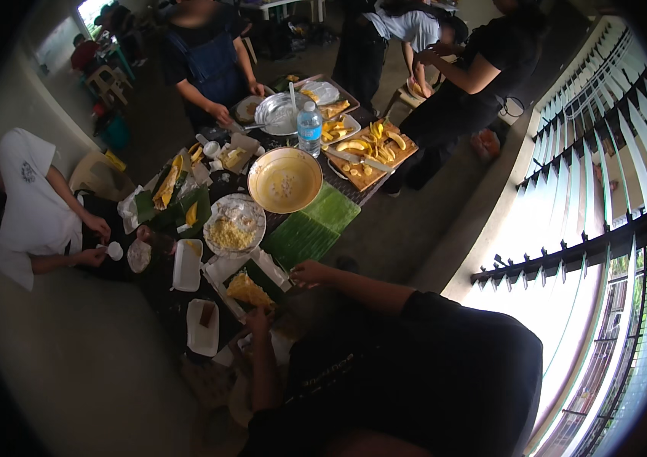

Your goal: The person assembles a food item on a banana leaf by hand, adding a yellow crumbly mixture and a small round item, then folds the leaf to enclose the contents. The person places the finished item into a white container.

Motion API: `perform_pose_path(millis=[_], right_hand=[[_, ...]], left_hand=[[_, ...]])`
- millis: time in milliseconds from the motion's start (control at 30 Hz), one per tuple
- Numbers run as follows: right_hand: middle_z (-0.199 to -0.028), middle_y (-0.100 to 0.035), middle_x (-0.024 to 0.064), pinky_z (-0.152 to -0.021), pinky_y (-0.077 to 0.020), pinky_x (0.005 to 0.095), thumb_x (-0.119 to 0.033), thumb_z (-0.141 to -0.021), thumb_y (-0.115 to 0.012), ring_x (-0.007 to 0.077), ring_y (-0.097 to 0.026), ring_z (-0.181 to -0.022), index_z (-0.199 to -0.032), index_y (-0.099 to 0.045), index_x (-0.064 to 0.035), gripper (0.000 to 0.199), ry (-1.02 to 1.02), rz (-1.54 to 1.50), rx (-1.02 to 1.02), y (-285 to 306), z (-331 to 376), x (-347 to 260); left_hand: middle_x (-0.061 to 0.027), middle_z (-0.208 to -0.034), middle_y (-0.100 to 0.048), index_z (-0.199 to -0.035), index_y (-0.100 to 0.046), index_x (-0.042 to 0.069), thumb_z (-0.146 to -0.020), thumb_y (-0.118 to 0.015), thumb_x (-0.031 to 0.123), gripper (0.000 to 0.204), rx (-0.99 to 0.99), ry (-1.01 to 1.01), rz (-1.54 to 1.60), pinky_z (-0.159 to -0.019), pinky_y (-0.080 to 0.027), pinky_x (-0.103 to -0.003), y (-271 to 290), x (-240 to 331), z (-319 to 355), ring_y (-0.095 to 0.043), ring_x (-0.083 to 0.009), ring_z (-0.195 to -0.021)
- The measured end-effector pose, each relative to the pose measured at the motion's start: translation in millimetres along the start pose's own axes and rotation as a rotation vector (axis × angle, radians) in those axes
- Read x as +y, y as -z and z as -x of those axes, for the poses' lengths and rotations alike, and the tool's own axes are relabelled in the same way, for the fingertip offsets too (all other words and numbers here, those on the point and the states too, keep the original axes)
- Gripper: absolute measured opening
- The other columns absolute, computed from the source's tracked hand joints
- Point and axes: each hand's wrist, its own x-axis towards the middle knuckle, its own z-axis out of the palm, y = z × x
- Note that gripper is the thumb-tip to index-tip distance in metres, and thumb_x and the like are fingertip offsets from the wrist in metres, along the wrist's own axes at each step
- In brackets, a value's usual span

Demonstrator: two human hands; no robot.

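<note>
Head view: food-laden desk [384,179].
Left hand [256,318]: fingers touching yellow food heap on banana leaf [248,289], steadying it; grip unclear.
Right hand [306,273]: fingers curled loosely beside stacked green leaf sheets [312,227], holding nothing discernible.

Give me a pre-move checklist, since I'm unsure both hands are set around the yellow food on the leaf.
1. Left hand at the near edge of the yellow food portion on a green leaf and white paper: ok.
2. Right hand at its far right corner: ok.
3. Either hand actually gripping: cannot tell.
4. Stack of flat green banana leaves beside the right hand: ok.
5. White foam tray apart from the left hand: ok.
</note>
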Motion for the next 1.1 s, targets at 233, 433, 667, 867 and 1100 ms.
perform_pose_path(millis=[233,433,667,867,1100], right_hand=[[-0.092,-0.067,0.0021,-0.057,-0.0513,0.0270,-0.033,-0.087,-0.060,0.0106,-0.063,-0.073,-0.119,-0.059,-0.0108,0.039,-0.016,-0.131,0.039,8,-25,31],[-0.098,-0.066,0.0011,-0.061,-0.0499,0.0277,-0.027,-0.089,-0.059,0.0107,-0.064,-0.077,-0.115,-0.061,-0.0091,0.031,-0.035,-0.236,0.068,2,14,5],[-0.103,-0.064,0.0014,-0.075,-0.0492,0.0294,-0.032,-0.091,-0.057,0.0120,-0.063,-0.088,-0.115,-0.060,-0.0091,0.034,-0.073,-0.192,0.025,4,19,9],[-0.098,-0.064,-0.0003,-0.066,-0.0482,0.0241,-0.031,-0.090,-0.058,0.0080,-0.061,-0.080,-0.116,-0.060,-0.0072,0.036,-0.016,-0.189,0.019,2,12,-12],[-0.104,-0.063,-0.0009,-0.072,-0.0480,0.0258,-0.031,-0.091,-0.056,0.0094,-0.062,-0.088,-0.121,-0.057,-0.0071,0.038,-0.042,-0.126,-0.090,-7,6,-35]], left_hand=[[-0.0073,-0.084,-0.064,-0.094,-0.062,0.001,-0.085,-0.065,0.026,0.027,0.009,0.236,0.516,-0.060,-0.052,-0.030,-16,20,5,-0.062,-0.0189,-0.069],[-0.0059,-0.083,-0.062,-0.094,-0.061,0.005,-0.086,-0.063,0.024,0.021,0.056,0.447,0.622,-0.060,-0.047,-0.027,-14,20,7,-0.059,-0.0171,-0.070],[-0.0067,-0.084,-0.065,-0.096,-0.061,0.001,-0.084,-0.067,0.027,0.030,0.161,0.491,0.435,-0.049,-0.045,-0.027,-29,37,19,-0.061,-0.0147,-0.060],[-0.0045,-0.082,-0.062,-0.101,-0.060,0.003,-0.083,-0.069,0.028,0.032,0.147,0.371,0.106,-0.055,-0.048,-0.027,-20,59,44,-0.060,-0.0130,-0.066],[-0.0099,-0.087,-0.065,-0.101,-0.061,0.000,-0.079,-0.071,0.027,0.036,0.327,-0.032,-0.208,-0.068,-0.050,-0.034,15,45,26,-0.064,-0.0209,-0.079]])
